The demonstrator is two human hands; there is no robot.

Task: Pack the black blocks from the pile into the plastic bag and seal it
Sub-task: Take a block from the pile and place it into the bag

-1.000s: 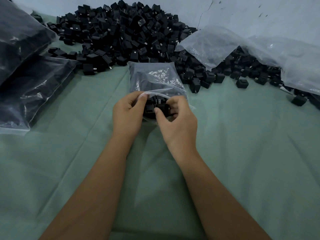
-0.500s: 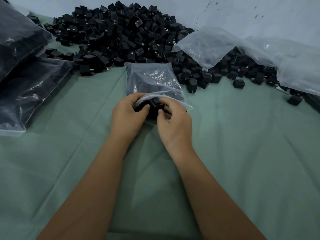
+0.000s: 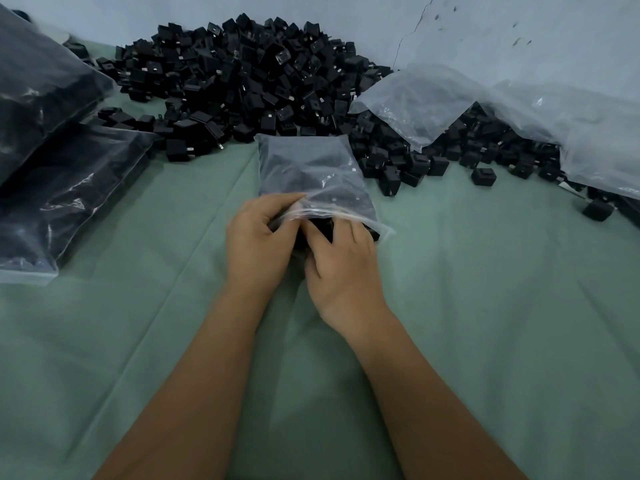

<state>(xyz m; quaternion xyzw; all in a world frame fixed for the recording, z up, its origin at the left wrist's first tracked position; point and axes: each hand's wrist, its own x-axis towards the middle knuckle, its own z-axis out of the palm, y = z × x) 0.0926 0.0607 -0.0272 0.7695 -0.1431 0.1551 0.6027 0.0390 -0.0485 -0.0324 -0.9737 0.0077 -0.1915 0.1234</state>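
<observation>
Bag: plastic bag (image 3: 311,174) lies flat on the green cloth (image 3: 485,323), centre of the head view, mouth toward the person, closed end just short of the pile. Dark contents show through the film.
Mouth: unsealed, upper lip lifted, black blocks (image 3: 317,233) visible in the opening between both hands.
Left hand: left hand (image 3: 258,242) at the left corner of the mouth, thumb and fingers pinching the bag's upper lip.
Right hand: right hand (image 3: 341,268) at the mouth, fingers curled onto the blocks in the opening, fingertips under the lip. Whether it grasps a block or only pushes: cannot tell.
Pile: pile of black blocks (image 3: 242,84) heaped against the wall (image 3: 519,29), beyond the bag; strays spread to the right along the cloth.
Loose block: single block (image 3: 483,176) right of the bag, apart from the heap.
Filled bags: two filled bags (image 3: 65,188) stacked at far left, dark contents.
Empty bags: clear empty bags (image 3: 420,102) draped over the right part of the pile, more at right edge.
</observation>
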